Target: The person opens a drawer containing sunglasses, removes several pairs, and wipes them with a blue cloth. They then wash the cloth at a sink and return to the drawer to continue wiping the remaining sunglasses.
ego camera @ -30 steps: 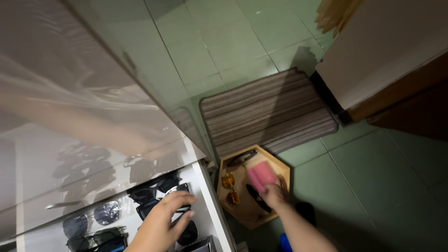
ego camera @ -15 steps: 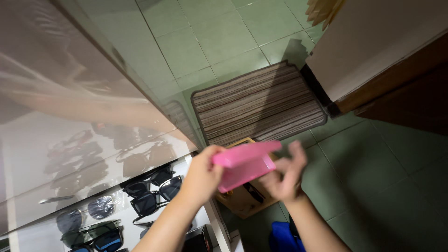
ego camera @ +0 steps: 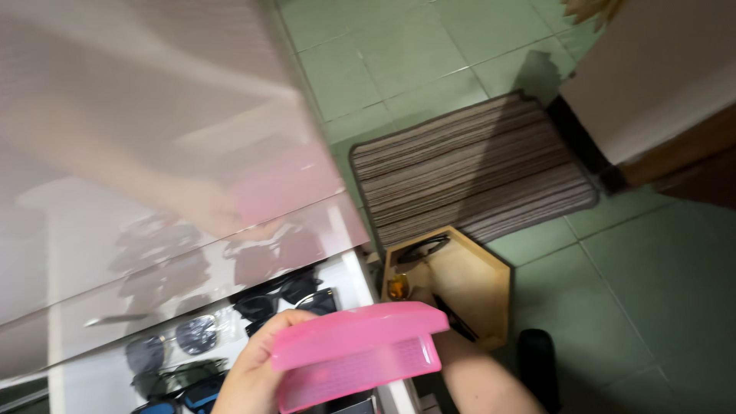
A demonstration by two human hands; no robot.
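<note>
My left hand [ego camera: 247, 377] grips the left end of an open pink glasses case [ego camera: 356, 356] low in the middle of the head view. The case's lid is lifted and its ribbed inside faces me. My right forearm [ego camera: 477, 381] runs up to the case's right end; the hand itself is hidden behind the case. Below and left lies a white display drawer [ego camera: 354, 268] with several dark sunglasses [ego camera: 284, 295]. On the floor to the right stands a hexagonal wooden tray [ego camera: 483, 280] holding a black pair [ego camera: 422, 249] and an amber-lensed pair [ego camera: 397, 287].
A glossy glass counter top [ego camera: 138, 153] fills the left and reflects my arm and the pink case. A striped grey mat [ego camera: 468, 169] lies on the green tiled floor beyond the tray. A white cabinet [ego camera: 652, 84] stands at the upper right. A dark shoe [ego camera: 537, 364] is beside the tray.
My right hand lifted the pink case off the wooden tray, my left hand left the drawer and took its other end, and the case now stands open, lower and closer to me.
</note>
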